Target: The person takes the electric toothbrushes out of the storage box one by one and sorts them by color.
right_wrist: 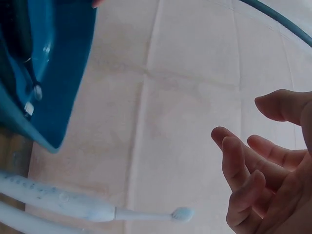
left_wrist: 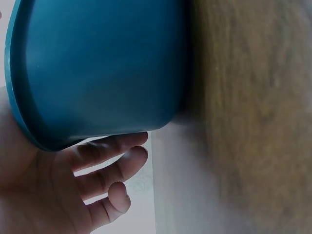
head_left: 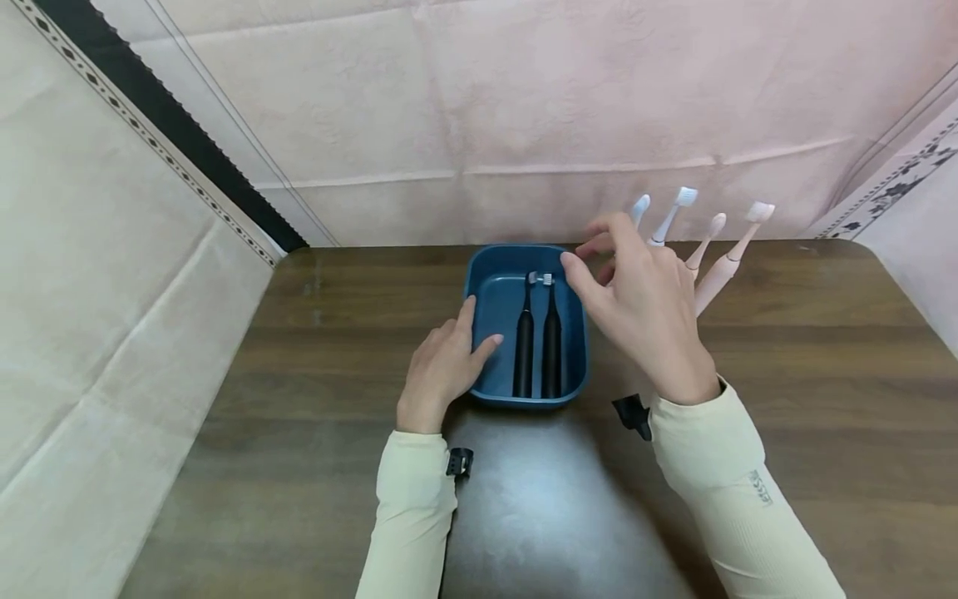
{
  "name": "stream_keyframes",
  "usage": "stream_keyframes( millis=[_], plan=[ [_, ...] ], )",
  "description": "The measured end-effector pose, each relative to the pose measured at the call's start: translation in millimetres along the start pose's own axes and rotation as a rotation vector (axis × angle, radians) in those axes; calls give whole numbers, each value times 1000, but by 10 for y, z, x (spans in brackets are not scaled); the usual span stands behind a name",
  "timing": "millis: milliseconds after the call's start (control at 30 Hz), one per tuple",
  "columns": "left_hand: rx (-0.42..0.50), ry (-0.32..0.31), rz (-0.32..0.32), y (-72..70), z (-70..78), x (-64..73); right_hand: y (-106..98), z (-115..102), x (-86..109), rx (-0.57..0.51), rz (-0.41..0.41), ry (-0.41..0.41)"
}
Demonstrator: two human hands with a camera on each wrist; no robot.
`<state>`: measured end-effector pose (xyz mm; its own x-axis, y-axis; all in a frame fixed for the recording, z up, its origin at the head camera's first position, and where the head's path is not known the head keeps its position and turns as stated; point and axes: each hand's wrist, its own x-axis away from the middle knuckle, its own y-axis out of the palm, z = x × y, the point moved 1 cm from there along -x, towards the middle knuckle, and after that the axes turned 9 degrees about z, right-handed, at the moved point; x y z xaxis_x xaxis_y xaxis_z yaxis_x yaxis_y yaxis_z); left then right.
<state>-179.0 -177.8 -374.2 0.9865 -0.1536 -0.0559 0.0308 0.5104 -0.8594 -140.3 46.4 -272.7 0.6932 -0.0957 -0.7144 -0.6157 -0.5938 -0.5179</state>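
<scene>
A blue rectangular box (head_left: 496,291) stands on the table, with two black electric toothbrushes (head_left: 551,349) lying side by side in it. My left hand (head_left: 440,366) holds the box's left wall, thumb over the rim; in the left wrist view several fingers (left_wrist: 105,178) lie along the outside. Above the box's right rim hovers my right hand (head_left: 647,291). Nothing is between its bent fingers and thumb, as the right wrist view shows. Behind that hand are light blue toothbrushes (head_left: 666,223), handles partly hidden, and pink toothbrushes (head_left: 717,281), all with heads up.
The brown wooden table (head_left: 322,399) carries everything. A pale cloth (head_left: 359,125) hangs along its back edge, and another pale cloth (head_left: 82,333) covers the left side. Black wrist mounts (head_left: 632,416) sit at both cuffs.
</scene>
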Motion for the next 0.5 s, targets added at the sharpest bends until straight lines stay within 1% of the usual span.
stream_keyframes(
  millis=[133, 300, 500],
  plan=[
    [4, 11, 1, 2, 14, 1, 22, -13, -9, 12, -14, -2],
    [-6, 20, 9, -2, 13, -9, 54, 15, 9, 21, -51, 12],
    [0, 7, 2, 9, -9, -8, 137, 24, -33, 19, -83, 14]
  ],
)
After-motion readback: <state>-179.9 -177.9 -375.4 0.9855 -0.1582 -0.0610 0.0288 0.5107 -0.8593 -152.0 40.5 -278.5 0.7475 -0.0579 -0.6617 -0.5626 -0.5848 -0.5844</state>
